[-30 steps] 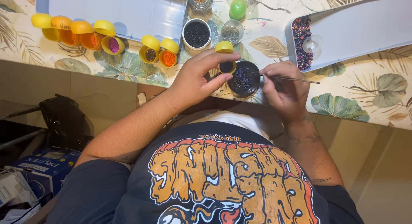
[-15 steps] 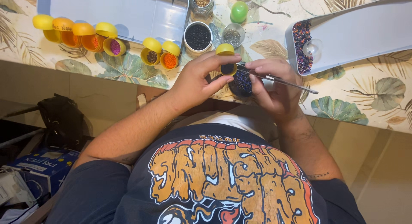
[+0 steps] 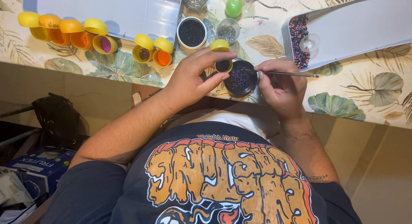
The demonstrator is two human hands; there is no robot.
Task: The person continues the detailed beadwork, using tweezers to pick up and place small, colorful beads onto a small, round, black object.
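My left hand (image 3: 193, 78) grips a small yellow capsule (image 3: 222, 56) with dark beads in it, at the near edge of the table. Right beside the capsule stands a round black dish (image 3: 240, 79) filled with shiny dark blue beads. My right hand (image 3: 281, 88) pinches a thin metal needle tool (image 3: 288, 73) whose tip dips into the dish. The two hands are almost touching across the dish.
Several open yellow capsules (image 3: 153, 52) with coloured beads line the leaf-patterned table (image 3: 365, 99). A white tray (image 3: 360, 26) holding purple beads and a clear ball lies at right, a pale tray (image 3: 111, 9) at back left. Round bead jars (image 3: 191, 33) and a green egg (image 3: 234, 6) stand behind.
My right hand has tilted so the needle tool now lies level with its tip in the black dish. My left hand has kept its hold on the yellow capsule.
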